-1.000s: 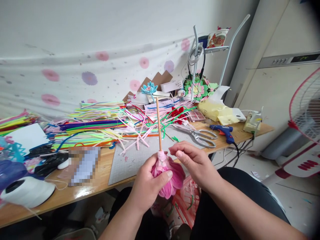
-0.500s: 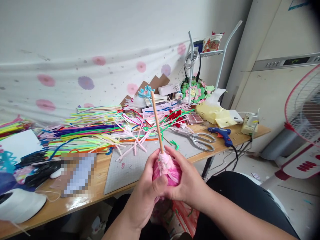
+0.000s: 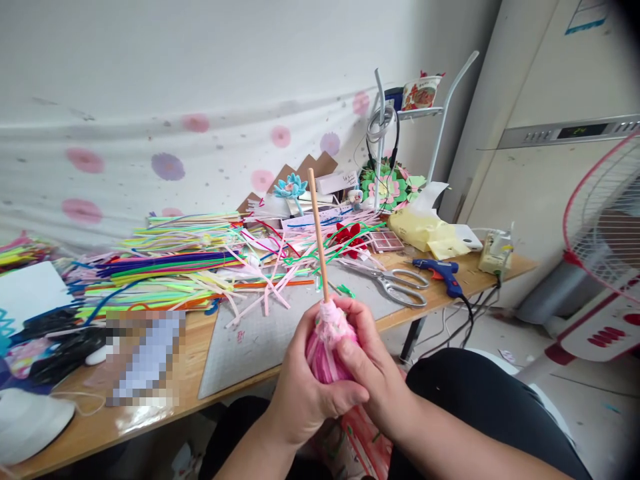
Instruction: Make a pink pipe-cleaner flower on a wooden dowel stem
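1. While both our hands close around the pink flower [image 3: 327, 347], its wooden stick [image 3: 318, 233] points up toward twelve o'clock, leaning slightly to eleven.
2. Our left hand [image 3: 305, 393] wraps the flower from the seven o'clock side, thumb laid across the front, clamped on the petals.
3. Our right hand [image 3: 370, 363] presses in from four o'clock, fingers curled over the top of the bundle just under the stick, likewise clamped on the flower.
4. A second ago the right hand hung apart from the flower, fingers pinched near the stick's base, and the petals flared open below the left thumb; half a second ago it had closed in. Now the petals are squeezed into a tight bud between our palms, so we judge the work to be at a shaping or gathering step, with the petals being pressed toward the stick.
5. We hold the flower above our lap, just short of the near edge of the table [image 3: 210, 393], at six o'clock of the grey cutting mat [image 3: 260, 333].
6. Beyond the mat, at eleven o'clock, lies a heap of coloured craft stems [image 3: 170, 267]; at one o'clock lie scissors [image 3: 400, 283] and, just beyond them, a blue glue gun [image 3: 440, 270] with its cord trailing off the edge.
7. At three o'clock stands a fan [image 3: 605, 240] on the floor.
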`<state>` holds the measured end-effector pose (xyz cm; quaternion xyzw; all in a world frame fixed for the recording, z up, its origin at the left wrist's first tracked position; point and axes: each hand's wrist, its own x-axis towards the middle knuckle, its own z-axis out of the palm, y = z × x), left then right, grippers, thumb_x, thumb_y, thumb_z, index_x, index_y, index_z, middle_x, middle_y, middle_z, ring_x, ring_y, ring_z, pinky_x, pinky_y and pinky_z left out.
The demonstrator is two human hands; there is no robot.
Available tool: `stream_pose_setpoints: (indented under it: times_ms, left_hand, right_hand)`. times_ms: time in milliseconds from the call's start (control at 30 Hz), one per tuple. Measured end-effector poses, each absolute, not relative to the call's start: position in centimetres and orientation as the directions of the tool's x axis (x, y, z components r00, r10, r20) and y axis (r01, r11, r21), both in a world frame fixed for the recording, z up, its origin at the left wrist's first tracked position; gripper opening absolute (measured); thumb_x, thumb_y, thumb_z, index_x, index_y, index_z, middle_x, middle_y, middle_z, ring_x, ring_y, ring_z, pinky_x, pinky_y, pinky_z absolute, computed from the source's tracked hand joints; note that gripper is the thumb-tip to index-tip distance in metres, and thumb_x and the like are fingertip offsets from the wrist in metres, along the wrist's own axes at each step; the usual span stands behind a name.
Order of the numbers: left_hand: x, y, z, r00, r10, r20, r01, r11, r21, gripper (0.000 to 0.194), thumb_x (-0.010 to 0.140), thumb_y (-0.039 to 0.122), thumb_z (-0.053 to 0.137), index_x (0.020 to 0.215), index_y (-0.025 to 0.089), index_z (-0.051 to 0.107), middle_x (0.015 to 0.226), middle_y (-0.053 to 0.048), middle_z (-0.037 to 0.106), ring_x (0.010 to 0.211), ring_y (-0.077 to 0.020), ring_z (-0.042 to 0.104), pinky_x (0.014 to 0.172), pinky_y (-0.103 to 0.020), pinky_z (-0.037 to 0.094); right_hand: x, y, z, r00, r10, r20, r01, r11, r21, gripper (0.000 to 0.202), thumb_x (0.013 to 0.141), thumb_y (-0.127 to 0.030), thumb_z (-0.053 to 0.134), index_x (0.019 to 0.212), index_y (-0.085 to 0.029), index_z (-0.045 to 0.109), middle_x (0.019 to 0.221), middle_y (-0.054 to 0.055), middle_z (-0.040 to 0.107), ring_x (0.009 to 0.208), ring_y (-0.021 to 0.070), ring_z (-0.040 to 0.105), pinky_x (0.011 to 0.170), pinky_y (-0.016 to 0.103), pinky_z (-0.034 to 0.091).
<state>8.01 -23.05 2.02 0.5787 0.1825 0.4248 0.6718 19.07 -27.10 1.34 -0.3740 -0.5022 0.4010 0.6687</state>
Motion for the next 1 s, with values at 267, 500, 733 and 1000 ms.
stream_pose_setpoints:
  times_ms: [267, 500, 733, 1000]
  left_hand:
    - [8.9, -22.9, 1.1, 0.522, 0.844, 0.119, -0.382, 0.107, 0.918, 0.068, 0.053, 0.022, 0.086, 0.114, 0.024, 0.056, 0.101, -0.005, 0.068, 0.09, -0.0219, 0.065, 0.077, -0.028, 0.054]
    - [9.7, -21.9, 1.5, 0.477, 0.877, 0.064, -0.412, 0.159, 0.897, 0.059, 0.057, 0.018, 0.079, 0.112, 0.022, 0.057, 0.099, -0.004, 0.067, 0.083, -0.019, 0.064, 0.072, -0.027, 0.053]
    - [9.8, -21.4, 1.7, 0.418, 0.903, 0.103, -0.119, -0.058, 0.991, 0.06, 0.06, 0.02, 0.076, 0.115, 0.023, 0.051, 0.101, -0.004, 0.067, 0.089, -0.0228, 0.065, 0.08, -0.033, 0.052]
    - [9.5, -20.1, 1.7, 0.535, 0.826, 0.177, 0.089, -0.264, 0.96, 0.056, 0.067, 0.016, 0.072, 0.117, 0.023, 0.048, 0.109, -0.005, 0.067, 0.097, -0.0247, 0.066, 0.084, -0.035, 0.053]
  right_hand:
    - [19.2, -26.1, 0.7, 0.347, 0.859, 0.376, 0.194, 0.326, -0.925, 0.061, 0.092, -0.06, 0.034, 0.139, -0.021, 0.029, 0.138, 0.015, 0.039, 0.129, 0.0277, 0.038, 0.108, 0.047, 0.032]
    - [23.5, -25.5, 2.3, 0.061, 0.929, 0.366, 0.297, 0.333, -0.895, 0.052, 0.093, -0.053, 0.041, 0.132, -0.02, 0.046, 0.125, 0.013, 0.053, 0.121, 0.0241, 0.048, 0.101, 0.043, 0.039]
    - [24.3, -24.3, 4.5, 0.109, 0.841, 0.529, 0.468, 0.426, -0.774, 0.02, 0.075, -0.03, 0.072, 0.087, -0.015, 0.067, 0.084, 0.006, 0.062, 0.079, 0.0175, 0.059, 0.071, 0.031, 0.048]
    - [24.0, -23.6, 4.7, 0.16, 0.947, 0.278, 0.22, 0.24, -0.945, 0.016, 0.069, -0.028, 0.07, 0.072, -0.014, 0.062, 0.077, 0.005, 0.059, 0.069, 0.017, 0.058, 0.061, 0.031, 0.05]
